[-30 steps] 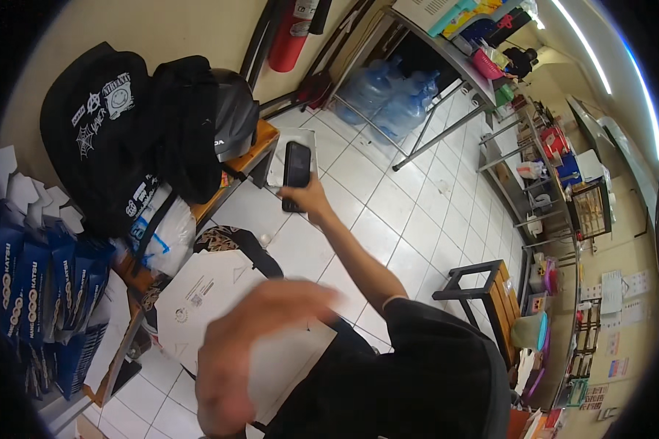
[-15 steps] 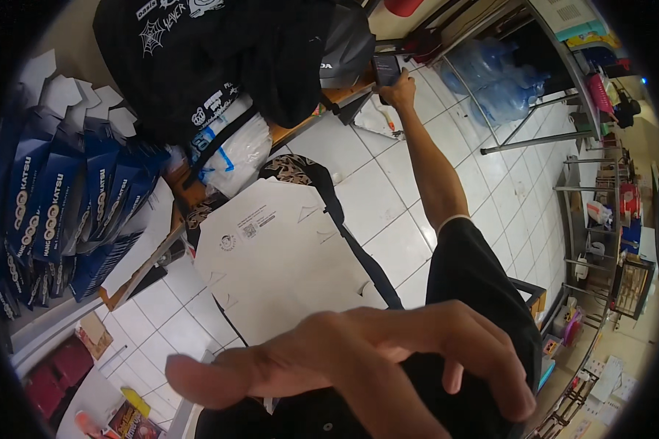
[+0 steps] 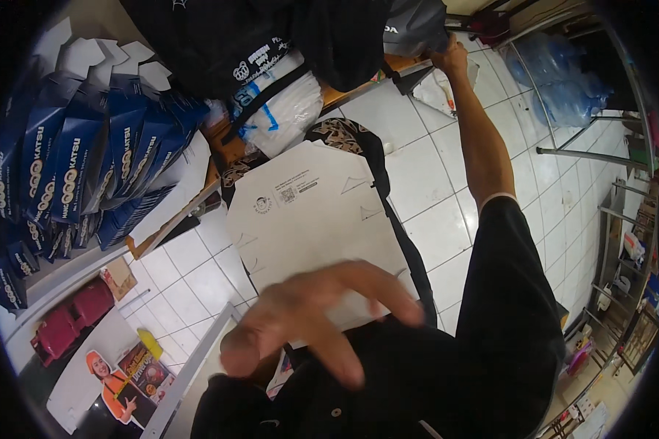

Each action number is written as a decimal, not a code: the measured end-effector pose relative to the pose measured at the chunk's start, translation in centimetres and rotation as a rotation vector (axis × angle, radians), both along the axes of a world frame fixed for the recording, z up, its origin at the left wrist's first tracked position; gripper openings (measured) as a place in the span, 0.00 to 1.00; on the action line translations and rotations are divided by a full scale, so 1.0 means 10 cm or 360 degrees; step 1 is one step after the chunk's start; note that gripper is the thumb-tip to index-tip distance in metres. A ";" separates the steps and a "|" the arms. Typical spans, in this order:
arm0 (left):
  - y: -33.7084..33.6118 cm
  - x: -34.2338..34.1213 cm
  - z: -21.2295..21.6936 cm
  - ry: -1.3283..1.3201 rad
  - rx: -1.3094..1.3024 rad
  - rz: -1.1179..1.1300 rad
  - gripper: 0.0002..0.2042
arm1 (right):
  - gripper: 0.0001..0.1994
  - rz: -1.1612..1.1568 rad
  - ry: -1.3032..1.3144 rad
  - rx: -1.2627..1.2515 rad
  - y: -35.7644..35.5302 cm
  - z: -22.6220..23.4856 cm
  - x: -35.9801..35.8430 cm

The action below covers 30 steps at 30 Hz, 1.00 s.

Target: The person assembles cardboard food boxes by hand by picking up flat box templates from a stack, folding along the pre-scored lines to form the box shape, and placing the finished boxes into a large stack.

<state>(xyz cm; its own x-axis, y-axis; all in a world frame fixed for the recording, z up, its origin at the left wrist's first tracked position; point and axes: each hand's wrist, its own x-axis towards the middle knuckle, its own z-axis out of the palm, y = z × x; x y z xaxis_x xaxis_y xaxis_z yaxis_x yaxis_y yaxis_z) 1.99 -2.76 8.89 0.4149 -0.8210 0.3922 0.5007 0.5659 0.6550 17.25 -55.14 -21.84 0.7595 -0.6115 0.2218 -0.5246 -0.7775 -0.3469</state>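
A white flat cardboard box blank (image 3: 311, 227), printed with small black line drawings, lies across my lap. Close above its near end is my left hand (image 3: 322, 307), blurred, fingers spread and holding nothing; I cannot tell whether it touches the board. My right arm stretches far out to the upper right. There my right hand (image 3: 452, 60) is curled beside the edge of a dark grey bag (image 3: 416, 28). Its fingers are partly hidden, and what they hold cannot be made out.
Stacks of folded blue boxes (image 3: 80, 154) stand on a shelf at the left. A black garment (image 3: 271, 29) and a plastic-wrapped white pack (image 3: 285, 110) lie on the bench ahead. Clear blue water jugs (image 3: 556, 77) and metal racks (image 3: 615, 219) line the right.
The view has shifted, so things appear farther left or lower right. The dark phone in my right hand before no longer shows. My left hand appears smaller, with fingers still spread.
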 end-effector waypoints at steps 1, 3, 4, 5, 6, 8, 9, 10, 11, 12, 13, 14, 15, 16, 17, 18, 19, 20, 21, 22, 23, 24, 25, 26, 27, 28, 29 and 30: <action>0.21 0.04 -0.04 -0.0109 0.0288 0.0072 0.40 | 0.50 0.0009 0.0000 0.0019 0.04 0.00 0.03; 0.43 0.00 -0.15 -0.0166 0.0768 0.0365 0.34 | 0.49 0.0006 -0.0004 -0.0148 -0.13 -0.05 -0.10; 0.53 -0.05 -0.21 -0.0181 0.0899 0.0541 0.31 | 0.50 0.0022 0.0089 -0.0162 -0.21 -0.06 -0.09; 0.64 -0.11 -0.28 -0.0171 0.0912 0.0542 0.31 | 0.50 0.0028 0.0099 -0.0151 -0.29 -0.09 -0.16; 0.77 -0.16 -0.36 -0.0231 0.1153 0.0735 0.26 | 0.51 0.0058 0.0130 -0.0141 -0.29 -0.05 -0.14; 0.99 -0.26 -0.46 -0.0293 0.1542 0.1091 0.17 | 0.54 0.0032 0.0177 -0.0134 -0.35 -0.03 -0.23; 1.09 -0.33 -0.48 -0.0298 0.1731 0.1276 0.13 | 0.53 -0.0153 0.0129 -0.0147 -0.13 -0.03 -0.26; 1.21 -0.39 -0.56 -0.0432 0.1942 0.1418 0.12 | 0.52 -0.0354 0.0076 -0.0173 0.06 0.04 -0.44; 1.25 -0.45 -0.62 -0.0425 0.1937 0.1433 0.12 | 0.49 -0.0506 -0.0132 -0.0095 0.16 0.14 -0.67; 1.27 -0.51 -0.67 -0.0459 0.2216 0.1581 0.14 | 0.46 -0.0666 -0.0339 -0.0018 0.26 0.25 -0.99; 1.32 -0.58 -0.74 -0.0484 0.2510 0.1750 0.17 | 0.41 -0.0454 -0.0664 0.0223 0.63 0.52 -1.26; 1.40 -0.72 -0.82 -0.0504 0.2649 0.1748 0.20 | 0.36 -0.0222 -0.0971 0.0492 1.16 0.79 -1.51; 1.46 -0.84 -0.89 -0.0501 0.2736 0.1697 0.25 | 0.26 -0.0142 -0.0986 0.0873 1.61 1.00 -1.80; 1.49 -0.96 -0.97 -0.0492 0.2771 0.1681 0.28 | 0.22 0.0016 -0.0667 0.0888 1.99 1.22 -2.10; 1.51 -1.08 -1.03 -0.0486 0.2806 0.1664 0.31 | 0.21 0.0279 -0.0501 0.1194 2.23 1.14 -2.42; 1.49 -1.15 -1.07 -0.0597 0.2843 0.1633 0.35 | 0.22 0.0247 -0.0221 0.1304 2.65 1.44 -2.68; 1.46 -1.23 -1.06 -0.0591 0.2851 0.1630 0.35 | 0.24 0.0323 -0.0053 0.1184 3.03 1.65 -2.86; 1.41 -1.27 -1.00 -0.0455 0.2758 0.1576 0.36 | 0.27 0.0378 0.0065 0.1075 3.28 1.76 -3.03; 1.39 -1.31 -0.99 -0.0329 0.2656 0.1526 0.37 | 0.30 0.0450 0.0072 0.0942 3.45 1.76 -3.20; 1.41 -1.33 -1.04 -0.0323 0.2609 0.1446 0.37 | 0.31 0.0425 0.0130 0.0926 3.61 1.83 -3.28; 1.40 -1.36 -1.05 -0.0322 0.2594 0.1450 0.37 | 0.33 0.0419 0.0108 0.1013 3.72 1.87 -3.33; 1.35 -1.37 -1.00 -0.0352 0.2588 0.1423 0.37 | 0.35 0.0399 0.0132 0.0947 3.81 1.87 -3.37; 1.32 -1.38 -0.97 -0.0381 0.2583 0.1399 0.38 | 0.36 0.0383 0.0156 0.0881 3.87 1.88 -3.40; 1.32 -1.41 -1.00 -0.0368 0.2573 0.1407 0.38 | 0.36 0.0391 0.0159 0.0869 3.91 1.91 -3.40; 1.35 -1.43 -1.06 -0.0417 0.2553 0.1439 0.38 | 0.38 0.0360 0.0170 0.0878 3.96 1.94 -3.38; 1.37 -1.45 -1.08 -0.0465 0.2533 0.1474 0.38 | 0.39 0.0331 0.0182 0.0888 3.99 1.97 -3.38; 1.39 -1.47 -1.08 -0.0455 0.2529 0.1488 0.38 | 0.39 0.0345 0.0181 0.0881 4.01 1.99 -3.38; 1.40 -1.48 -1.09 -0.0561 0.2540 0.1537 0.39 | 0.40 0.0381 0.0186 0.0807 4.03 1.98 -3.39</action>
<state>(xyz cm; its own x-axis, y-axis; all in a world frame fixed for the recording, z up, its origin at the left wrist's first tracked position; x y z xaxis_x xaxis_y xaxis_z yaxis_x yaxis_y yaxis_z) -12.85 11.21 -2.01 0.9716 -0.0201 -0.2357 0.1724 -0.6218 0.7639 -16.67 -14.86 -2.02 0.8918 -0.4274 -0.1483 -0.4118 -0.6311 -0.6574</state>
